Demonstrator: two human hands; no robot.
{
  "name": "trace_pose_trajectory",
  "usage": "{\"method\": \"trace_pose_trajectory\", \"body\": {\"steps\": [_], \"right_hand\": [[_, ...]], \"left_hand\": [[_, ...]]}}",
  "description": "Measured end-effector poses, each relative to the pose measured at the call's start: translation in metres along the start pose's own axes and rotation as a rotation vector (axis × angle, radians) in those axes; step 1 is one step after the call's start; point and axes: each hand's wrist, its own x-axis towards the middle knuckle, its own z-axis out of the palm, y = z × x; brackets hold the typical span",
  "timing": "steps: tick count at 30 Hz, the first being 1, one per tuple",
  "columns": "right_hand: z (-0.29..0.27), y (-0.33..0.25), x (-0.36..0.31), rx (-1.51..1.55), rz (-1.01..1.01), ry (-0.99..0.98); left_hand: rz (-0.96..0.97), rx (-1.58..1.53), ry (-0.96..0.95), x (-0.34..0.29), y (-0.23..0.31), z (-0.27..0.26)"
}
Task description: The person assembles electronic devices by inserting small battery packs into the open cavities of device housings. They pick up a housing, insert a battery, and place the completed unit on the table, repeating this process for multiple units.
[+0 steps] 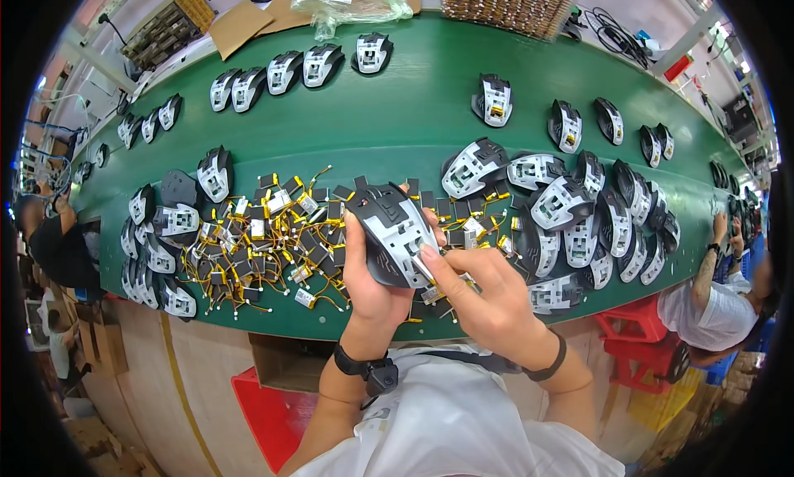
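In front of my chest I hold a partly assembled computer mouse (397,235), black with a light-grey frame with cut-outs, tilted toward me. My left hand (370,282) is wrapped round its underside and sides. From the right, my right hand (488,291) reaches over the mouse's near end, index finger extended onto the grey frame and the other fingers curled. A slim pale edge shows under that finger; whether it is a separate piece is unclear. Below and around the mouse lies a heap of small battery packs (277,237), dark, silver and yellow, with thin wires.
Many similar mice cluster right of the heap (562,204) and left of it (176,220); more stand in rows across the green table (413,105). Cardboard (240,28) and a plastic bag (351,9) lie at the back. Red stools (637,345) and a co-worker (711,311) are at right.
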Motion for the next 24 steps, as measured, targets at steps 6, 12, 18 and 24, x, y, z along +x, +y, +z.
{"method": "trace_pose_trajectory", "body": {"steps": [6, 12, 18, 24], "right_hand": [[-0.017, 0.011, 0.004, -0.009, -0.146, -0.106], [-0.018, 0.017, 0.01, 0.128, -0.023, -0.146], [-0.013, 0.009, 0.006, 0.168, 0.114, -0.055], [-0.014, -0.001, -0.002, 0.124, 0.117, 0.017]], "left_hand": [[-0.039, -0.013, -0.001, -0.002, -0.002, -0.001], [-0.077, -0.01, 0.028, -0.001, -0.005, -0.001], [-0.054, -0.005, 0.006, -0.002, -0.009, 0.002], [-0.071, -0.036, -0.103, -0.001, -0.006, 0.008]]}}
